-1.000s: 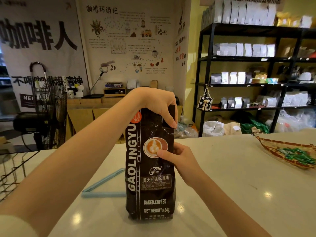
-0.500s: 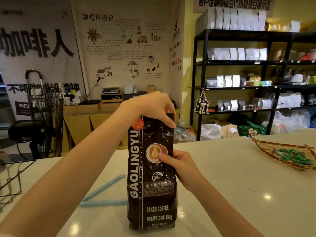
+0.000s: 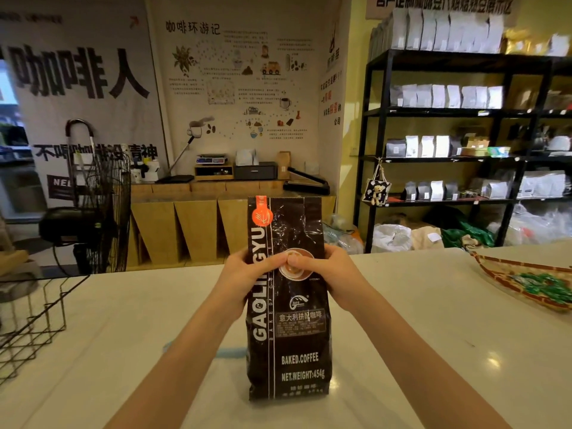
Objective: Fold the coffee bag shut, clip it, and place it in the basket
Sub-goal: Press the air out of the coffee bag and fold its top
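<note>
A tall black coffee bag (image 3: 289,345) with white lettering stands upright on the white counter (image 3: 418,351), its top flat and unfolded. My left hand (image 3: 240,281) grips its left side at mid-height. My right hand (image 3: 331,277) grips the right side, and both thumbs press the front over the cup logo. A light blue clip (image 3: 229,352) lies on the counter behind my left forearm, mostly hidden by it. A black wire basket (image 3: 34,317) sits at the counter's left edge.
A woven tray (image 3: 507,277) with green wrapped items rests at the counter's right edge. Beyond the counter are a black floor fan (image 3: 99,212), cardboard boxes and black shelves (image 3: 464,119) of white bags.
My left hand has dropped from the bag's top to its middle, leaving the top free and standing up. The right hand stays on the bag's right side.
</note>
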Action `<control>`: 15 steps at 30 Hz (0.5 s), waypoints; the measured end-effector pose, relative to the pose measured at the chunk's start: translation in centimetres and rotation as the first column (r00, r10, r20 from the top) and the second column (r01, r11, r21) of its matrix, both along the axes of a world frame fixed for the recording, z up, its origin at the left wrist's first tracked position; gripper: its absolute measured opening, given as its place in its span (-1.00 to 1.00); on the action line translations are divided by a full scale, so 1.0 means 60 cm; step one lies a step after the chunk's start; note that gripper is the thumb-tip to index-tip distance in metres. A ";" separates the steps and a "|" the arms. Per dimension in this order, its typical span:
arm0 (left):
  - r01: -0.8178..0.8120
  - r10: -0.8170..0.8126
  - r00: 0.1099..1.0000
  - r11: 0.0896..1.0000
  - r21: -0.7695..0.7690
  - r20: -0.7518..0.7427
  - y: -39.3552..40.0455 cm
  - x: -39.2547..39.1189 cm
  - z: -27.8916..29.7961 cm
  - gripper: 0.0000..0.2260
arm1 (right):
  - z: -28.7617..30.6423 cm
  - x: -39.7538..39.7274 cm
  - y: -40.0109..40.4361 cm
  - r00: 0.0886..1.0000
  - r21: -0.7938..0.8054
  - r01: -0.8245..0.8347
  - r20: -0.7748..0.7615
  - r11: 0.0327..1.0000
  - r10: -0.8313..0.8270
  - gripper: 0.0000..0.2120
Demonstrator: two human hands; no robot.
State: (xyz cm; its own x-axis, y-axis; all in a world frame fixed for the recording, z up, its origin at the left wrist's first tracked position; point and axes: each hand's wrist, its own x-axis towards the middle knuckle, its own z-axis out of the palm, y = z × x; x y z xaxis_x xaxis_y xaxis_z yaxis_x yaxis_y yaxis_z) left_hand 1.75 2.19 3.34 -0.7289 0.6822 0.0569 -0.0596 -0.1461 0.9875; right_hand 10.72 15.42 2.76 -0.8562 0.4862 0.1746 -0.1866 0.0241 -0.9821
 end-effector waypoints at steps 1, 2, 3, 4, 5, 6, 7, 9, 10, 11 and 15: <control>-0.008 0.008 1.000 1.000 0.023 0.016 0.001 -0.001 -0.002 -0.60 | 0.001 -0.003 -0.002 1.000 -0.005 0.008 0.008 1.000 -0.008 -0.66; -0.015 0.014 1.000 0.999 0.040 0.027 0.002 -0.002 -0.004 -0.64 | 0.001 -0.005 -0.003 1.000 -0.017 0.009 0.005 1.000 -0.008 -0.65; -0.022 0.021 0.999 0.998 0.050 0.034 0.003 -0.003 -0.007 -0.69 | 0.001 -0.007 -0.005 1.000 -0.032 0.011 -0.002 0.999 -0.011 -0.62; -0.028 0.026 0.999 0.998 0.053 0.043 0.003 -0.004 -0.007 -0.73 | 0.000 -0.008 -0.007 1.000 -0.047 0.020 -0.006 0.999 -0.020 -0.61; -0.032 0.030 0.998 0.998 0.052 0.050 0.003 -0.005 -0.008 -0.74 | -0.001 -0.010 -0.008 0.999 -0.057 0.033 -0.005 0.998 -0.034 -0.63; -0.035 0.032 0.998 0.998 0.049 0.053 0.004 -0.006 -0.009 -0.74 | -0.003 -0.011 -0.009 0.999 -0.063 0.047 -0.002 0.997 -0.047 -0.67; -0.035 0.033 0.998 0.998 0.045 0.051 0.004 -0.006 -0.009 -0.74 | -0.004 -0.011 -0.010 0.998 -0.069 0.056 0.000 0.996 -0.056 -0.73; -0.026 0.025 0.999 0.999 0.030 0.045 0.004 -0.008 -0.008 -0.76 | -0.005 -0.011 -0.009 0.998 -0.084 0.062 -0.007 0.995 -0.063 -0.81; -0.016 0.015 0.999 1.000 0.025 0.039 0.004 -0.009 -0.007 -0.78 | -0.005 -0.011 -0.008 0.998 -0.088 0.065 -0.011 0.994 -0.066 -0.83; -0.002 0.002 0.999 1.000 0.024 0.033 0.004 -0.011 -0.006 -0.80 | -0.005 -0.010 -0.008 0.998 -0.091 0.066 -0.014 0.994 -0.068 -0.85; 0.014 -0.014 1.000 0.999 0.037 0.007 0.006 -0.012 -0.004 -0.79 | -0.007 -0.008 -0.007 0.997 -0.122 0.066 -0.020 0.990 -0.069 -0.88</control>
